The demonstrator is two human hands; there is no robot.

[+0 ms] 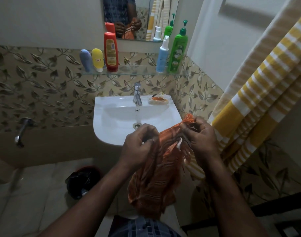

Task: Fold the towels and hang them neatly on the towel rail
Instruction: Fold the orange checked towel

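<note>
Though dim, perhaps bin (83, 182) beside towel (151, 182).

This is a home bathroom: a white washbasin (105, 132) with a chrome tap (137, 94) is fixed to a wall of leaf-patterned tiles (43, 86). Above the washbasin a glass shelf (134, 72) carries toiletry bottles (111, 52) under a mirror (143, 14). To the right of the washbasin hangs a yellow-striped towel (257, 93), and to its lower left a lined bin (83, 182) stands on the floor.

your held towel (151, 177) lies before the sink (108, 127), below the shelf (134, 70) of bottles (111, 52); a hung towel (257, 100) lies right.
</note>
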